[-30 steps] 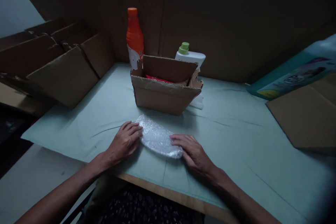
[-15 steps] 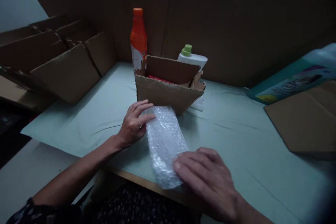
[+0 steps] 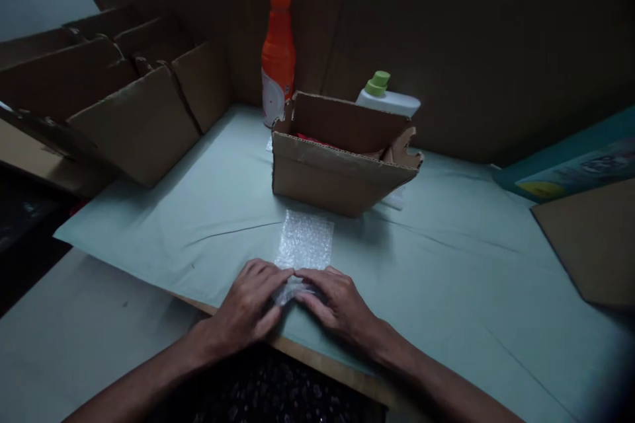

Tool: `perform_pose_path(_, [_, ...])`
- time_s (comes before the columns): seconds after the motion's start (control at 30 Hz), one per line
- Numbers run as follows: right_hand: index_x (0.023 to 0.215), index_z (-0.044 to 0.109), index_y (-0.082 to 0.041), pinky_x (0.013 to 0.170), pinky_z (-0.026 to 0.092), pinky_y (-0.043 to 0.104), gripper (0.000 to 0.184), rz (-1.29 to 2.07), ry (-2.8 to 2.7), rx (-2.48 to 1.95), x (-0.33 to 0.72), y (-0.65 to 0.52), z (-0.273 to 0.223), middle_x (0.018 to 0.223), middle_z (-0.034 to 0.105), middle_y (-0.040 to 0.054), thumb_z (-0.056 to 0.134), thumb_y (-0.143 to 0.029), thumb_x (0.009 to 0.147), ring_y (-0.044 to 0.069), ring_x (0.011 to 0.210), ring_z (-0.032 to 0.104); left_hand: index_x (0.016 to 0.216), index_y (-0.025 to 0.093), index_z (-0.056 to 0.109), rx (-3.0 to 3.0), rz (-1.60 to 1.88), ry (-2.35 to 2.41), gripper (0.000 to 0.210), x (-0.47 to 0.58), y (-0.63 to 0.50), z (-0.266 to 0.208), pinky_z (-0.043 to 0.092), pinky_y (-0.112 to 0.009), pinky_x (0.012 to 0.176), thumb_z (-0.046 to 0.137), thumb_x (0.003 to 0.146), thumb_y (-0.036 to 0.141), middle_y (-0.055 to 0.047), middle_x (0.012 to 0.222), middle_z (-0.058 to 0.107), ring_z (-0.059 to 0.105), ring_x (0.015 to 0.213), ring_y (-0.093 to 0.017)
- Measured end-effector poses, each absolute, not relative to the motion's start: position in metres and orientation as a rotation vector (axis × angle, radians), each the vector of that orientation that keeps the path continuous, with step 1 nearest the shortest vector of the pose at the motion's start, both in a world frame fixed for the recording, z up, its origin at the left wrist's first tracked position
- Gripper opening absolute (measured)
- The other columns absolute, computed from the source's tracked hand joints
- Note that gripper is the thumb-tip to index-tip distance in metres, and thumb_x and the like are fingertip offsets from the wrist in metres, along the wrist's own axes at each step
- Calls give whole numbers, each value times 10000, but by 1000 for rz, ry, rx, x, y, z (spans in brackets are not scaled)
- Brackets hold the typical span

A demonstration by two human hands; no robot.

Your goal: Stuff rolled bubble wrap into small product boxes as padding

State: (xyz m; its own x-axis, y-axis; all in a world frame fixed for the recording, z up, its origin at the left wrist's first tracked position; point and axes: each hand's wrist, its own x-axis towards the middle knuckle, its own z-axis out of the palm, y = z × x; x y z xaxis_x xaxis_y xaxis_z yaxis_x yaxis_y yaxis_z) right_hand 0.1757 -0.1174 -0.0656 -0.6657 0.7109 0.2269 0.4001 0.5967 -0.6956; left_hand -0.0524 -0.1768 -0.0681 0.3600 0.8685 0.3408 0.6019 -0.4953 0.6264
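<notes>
The left hand point(image 3: 251, 304) and the right hand point(image 3: 342, 304) meet at the near end of a strip of bubble wrap point(image 3: 305, 242), close to the front edge of the desk point(image 3: 471, 291). On both hands the fingers point(image 3: 270, 277) are bent over the wrap, with the thumbs a little apart from them on the near side; each hand has the folded end in a loose grip, the two sets of fingertips almost touching. The rest of the strip lies flat on the cloth, pointing away from the person, its far edge just short of an open cardboard box point(image 3: 327, 172) that has something red point(image 3: 317, 140) inside. That gap is the tight side. To the right of the hands, open cloth runs wide to a cardboard piece point(image 3: 595, 244) and a teal bottle point(image 3: 590, 158) at the far side; to the left, a narrower stretch reaches the slanting desk edge, with more cardboard boxes point(image 3: 141, 119) at the back corner. Behind the open box stand an orange bottle point(image 3: 278, 56) and a green-capped white bottle point(image 3: 389, 102), both partly hidden by it.
</notes>
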Motion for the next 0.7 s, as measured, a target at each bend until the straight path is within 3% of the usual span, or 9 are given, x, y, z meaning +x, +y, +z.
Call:
perform_pose_path(0.07, [1199,677,-226,749,551,327,253,983,-2275,-1008,175,-113,-65,994,785,44,596,-322,979,183,794,705,1287,214,619,2074,958,1399,364,-46,-171,-75,550,-397,809,528,936,179,-74,973,724,653,886,-220])
perform_pose_path(0.13, [1204,670,-224,745,567,315,255,1006,-2210,-1074,177,-111,-64,1021,778,48,599,-298,970,188,828,718,1237,204,659,1943,940,1481,311,-44,-163,-78,549,-367,769,517,963,234,-61,900,715,649,824,-203])
perform_pose_path(0.33, [1165,661,-214,867,514,405,260,207,-2278,-806,193,-128,-54,1050,752,89,623,-139,920,237,978,683,1238,173,669,1808,948,1514,325,-43,-156,-76,551,-343,760,507,970,260,-82,947,734,658,823,-192])
perform_pose_path(0.53, [1203,649,-137,938,429,432,251,50,-2570,-688,179,-126,-59,1192,735,131,548,-228,992,260,1102,627,1179,167,695,1859,860,1452,292,-45,-152,-66,554,-341,736,517,952,217,-59,876,716,648,780,-180])
perform_pose_path(0.7, [1137,655,-120,913,409,412,221,74,-2585,-674,173,-113,-68,1072,751,100,480,-119,1002,221,978,636,1239,157,662,2015,964,1343,351,-57,-124,-53,514,-443,993,617,929,315,-135,1227,684,619,1155,-257])
